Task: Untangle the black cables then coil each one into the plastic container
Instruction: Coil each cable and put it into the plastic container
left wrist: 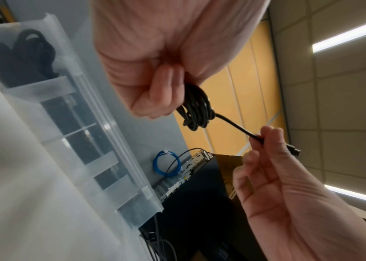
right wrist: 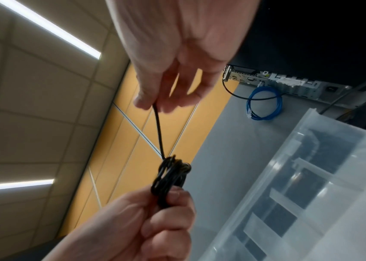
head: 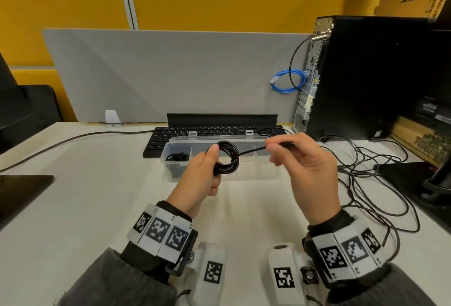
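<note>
My left hand (head: 207, 166) grips a small round coil of black cable (head: 228, 159) held up over the clear plastic container (head: 271, 174). In the left wrist view the coil (left wrist: 196, 107) hangs from the curled fingers. A straight tail runs from the coil to my right hand (head: 280, 146), which pinches the cable's plug end (left wrist: 293, 150) between thumb and fingertips. The right wrist view shows the tail (right wrist: 158, 130) taut between both hands. Another coiled black cable (head: 177, 157) lies in the container's leftmost compartment.
A black keyboard (head: 156, 141) sits behind the container. A black computer tower (head: 366, 74) stands at the back right with a blue cable loop (head: 290, 81) beside it. Loose thin black cables (head: 380, 183) sprawl on the white table at the right. A grey divider stands at the back.
</note>
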Demonstrator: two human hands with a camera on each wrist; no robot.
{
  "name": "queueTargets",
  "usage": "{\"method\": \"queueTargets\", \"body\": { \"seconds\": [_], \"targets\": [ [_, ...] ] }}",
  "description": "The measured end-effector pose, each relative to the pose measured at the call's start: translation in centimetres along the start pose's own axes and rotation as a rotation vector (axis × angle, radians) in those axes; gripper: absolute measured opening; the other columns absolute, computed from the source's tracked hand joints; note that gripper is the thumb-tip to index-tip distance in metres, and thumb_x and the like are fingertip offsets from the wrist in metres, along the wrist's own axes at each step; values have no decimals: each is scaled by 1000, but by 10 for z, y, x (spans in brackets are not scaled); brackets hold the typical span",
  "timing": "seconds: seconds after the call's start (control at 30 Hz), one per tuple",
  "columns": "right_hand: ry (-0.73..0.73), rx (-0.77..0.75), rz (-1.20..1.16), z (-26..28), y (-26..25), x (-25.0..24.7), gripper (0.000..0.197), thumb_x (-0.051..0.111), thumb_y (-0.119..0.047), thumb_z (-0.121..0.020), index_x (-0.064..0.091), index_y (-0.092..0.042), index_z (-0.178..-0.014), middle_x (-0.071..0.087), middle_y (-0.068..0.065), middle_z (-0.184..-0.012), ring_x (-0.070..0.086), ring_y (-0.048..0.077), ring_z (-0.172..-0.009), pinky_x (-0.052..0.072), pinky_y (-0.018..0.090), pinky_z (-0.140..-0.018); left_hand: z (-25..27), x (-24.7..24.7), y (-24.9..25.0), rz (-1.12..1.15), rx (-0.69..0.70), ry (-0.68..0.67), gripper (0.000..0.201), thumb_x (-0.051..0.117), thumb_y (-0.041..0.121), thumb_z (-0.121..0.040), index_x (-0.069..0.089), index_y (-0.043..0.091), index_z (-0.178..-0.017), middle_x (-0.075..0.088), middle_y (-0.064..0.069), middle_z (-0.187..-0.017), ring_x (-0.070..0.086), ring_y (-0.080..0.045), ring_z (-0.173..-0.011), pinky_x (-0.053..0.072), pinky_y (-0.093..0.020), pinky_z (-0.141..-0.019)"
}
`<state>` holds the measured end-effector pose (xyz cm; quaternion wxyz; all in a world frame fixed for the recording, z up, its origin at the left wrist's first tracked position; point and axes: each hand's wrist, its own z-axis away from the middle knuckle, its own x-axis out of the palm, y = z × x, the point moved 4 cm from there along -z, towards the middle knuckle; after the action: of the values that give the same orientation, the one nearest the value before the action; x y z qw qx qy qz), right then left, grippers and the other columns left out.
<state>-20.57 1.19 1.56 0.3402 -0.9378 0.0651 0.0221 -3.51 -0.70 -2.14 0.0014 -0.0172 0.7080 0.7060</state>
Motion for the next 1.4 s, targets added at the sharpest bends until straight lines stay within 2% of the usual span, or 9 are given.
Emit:
{"method": "queueTargets", "body": {
  "seconds": [0.1, 0.23, 0.37, 0.6, 0.77, 0.83, 0.97, 1.13, 1.4],
  "targets": [
    [21, 40, 57, -2, 1, -5, 7, 66, -19, -81, 64, -25, -86, 63, -7, -76, 60, 7, -63, 49, 15, -60, -1, -3, 2, -14, 55, 98, 33, 32, 39, -99, 42, 15, -79, 35, 1, -62, 28, -9, -48, 27, -21, -46],
    [-440, 327, 231, 2, 22, 8, 15, 62, -12, -87, 63, -27, -88, 65, -8, -73, 59, 5, -63, 46, 18, -62, -2, -15, 4, -73, 185, 235, 33, 33, 38, -98, 47, 17, -77, 45, 2, -69, 36, -12, -58, 31, -28, -55],
    [-620, 239, 389, 8, 10, 39, 22, 39, -11, -97, 54, -22, -108, 54, -12, -77, 51, 0, -69, 39, 14, -63, 0, -8, 10, -100, 326, 213, 34, 33, 33, -99, 47, 16, -72, 48, 3, -70, 37, -11, -58, 30, -27, -58],
    [-390, 34, 231, 3, -12, 37, 24, 47, -27, -93, 62, -16, -78, 47, -16, -53, 37, 4, -45, 26, 10, -48, 1, -15, 11, -54, 268, 223, 32, 33, 36, -99, 44, 17, -76, 46, 2, -73, 40, -10, -62, 36, -20, -54],
    [-239, -39, 472, -8, 11, 9, 22, 42, -49, -89, 63, -41, -89, 48, -21, -87, 41, -3, -93, 28, 10, -80, 7, -5, 19, 225, 294, 42, 31, 35, 27, -99, 41, 15, -71, 43, 7, -63, 39, -5, -53, 29, -19, -49],
    [-136, -33, 473, -13, 14, 3, 11, 51, -37, -90, 62, -38, -93, 46, -16, -88, 40, -7, -90, 31, 6, -78, 12, 3, 23, 363, 278, -87, 29, 35, 27, -97, 39, 13, -71, 42, 7, -61, 37, -3, -47, 26, -19, -46],
    [-80, 255, 14, -10, 20, 12, 20, 51, -10, -92, 67, -22, -92, 62, 2, -75, 60, 5, -63, 49, 17, -61, 18, 17, 22, 438, 209, -197, 27, 37, 28, -95, 44, 11, -75, 42, 2, -68, 29, -5, -45, 30, -18, -43],
    [-47, 653, -548, 1, 27, 24, 19, 49, -12, -92, 63, -3, -100, 68, 7, -77, 66, 13, -70, 55, 20, -65, 14, 13, 17, 359, 152, -153, 28, 36, 28, -99, 51, 17, -79, 56, 5, -73, 29, -6, -46, 37, -19, -45],
    [-58, 844, -704, 14, 37, 40, 17, 48, -11, -94, 62, -3, -101, 68, 19, -90, 68, 21, -76, 57, 26, -69, 7, 8, 11, 276, 162, -74, 21, 38, 23, -99, 52, 14, -86, 44, 0, -68, 34, -6, -46, 39, -20, -45]
  ]
}}
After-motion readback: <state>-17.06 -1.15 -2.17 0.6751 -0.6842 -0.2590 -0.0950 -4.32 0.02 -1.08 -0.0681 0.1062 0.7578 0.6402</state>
